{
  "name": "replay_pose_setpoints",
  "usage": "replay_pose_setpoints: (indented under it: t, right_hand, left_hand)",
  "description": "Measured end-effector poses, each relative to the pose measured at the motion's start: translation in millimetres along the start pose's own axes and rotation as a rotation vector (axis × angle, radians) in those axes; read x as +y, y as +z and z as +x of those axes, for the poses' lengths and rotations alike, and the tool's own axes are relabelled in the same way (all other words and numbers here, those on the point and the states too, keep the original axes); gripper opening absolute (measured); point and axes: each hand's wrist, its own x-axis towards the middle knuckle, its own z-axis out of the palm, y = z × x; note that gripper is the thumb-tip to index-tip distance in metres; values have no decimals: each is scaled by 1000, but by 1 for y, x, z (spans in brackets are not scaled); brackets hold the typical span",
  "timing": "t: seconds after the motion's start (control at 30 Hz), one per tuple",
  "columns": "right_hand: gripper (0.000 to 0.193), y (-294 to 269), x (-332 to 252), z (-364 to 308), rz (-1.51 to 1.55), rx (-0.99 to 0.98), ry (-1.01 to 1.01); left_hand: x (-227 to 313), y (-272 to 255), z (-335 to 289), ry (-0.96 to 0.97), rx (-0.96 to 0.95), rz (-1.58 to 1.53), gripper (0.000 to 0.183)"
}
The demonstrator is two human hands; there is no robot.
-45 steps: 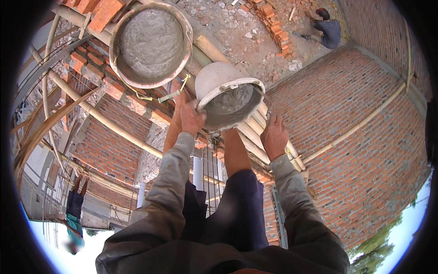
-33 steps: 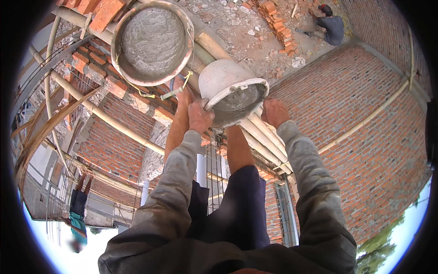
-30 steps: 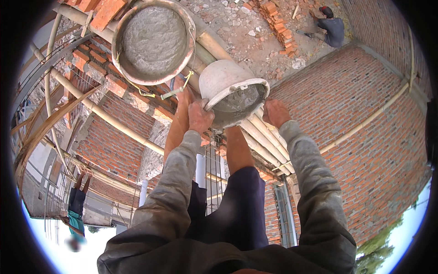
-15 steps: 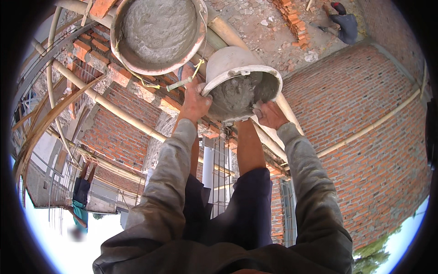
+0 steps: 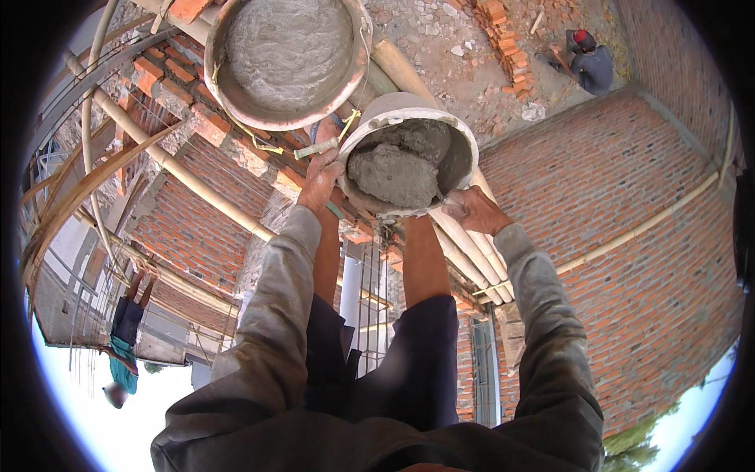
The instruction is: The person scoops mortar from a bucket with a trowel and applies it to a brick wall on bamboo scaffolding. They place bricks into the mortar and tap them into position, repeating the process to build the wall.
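Brick wall (image 5: 613,212) rises beyond our right fingers; our left hand (image 5: 320,181) and right hand (image 5: 477,211) clamp the tilted bucket (image 5: 397,103) by its rim, grey mortar (image 5: 393,175) between them.

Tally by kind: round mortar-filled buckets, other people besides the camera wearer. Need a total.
Round buckets of wet grey mortar: 2 (a tilted pale-grey bucket; a wide pale-rimmed bucket at the top edge)
Other people: 2 (a person in a teal top; a person in dark clothes and a red cap)
Total: 4
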Motion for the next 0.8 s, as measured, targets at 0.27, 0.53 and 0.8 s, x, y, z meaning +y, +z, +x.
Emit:
replay_pose_setpoints:
  t: [0.27, 0.53, 0.8]
  right_hand:
    - [26, -46, -62, -75, -64, 128, -41]
    - [20, -71, -169, -80, 23, 190, -63]
    - [21, 11, -265, 80, -104, 721, -228]
  left_hand:
    - [-15, -3, 4, 23, -20, -150, 25]
    - [-17, 13, 3, 124, 140, -93, 25]
    - [-6, 12, -10, 104, 99, -125, 29]
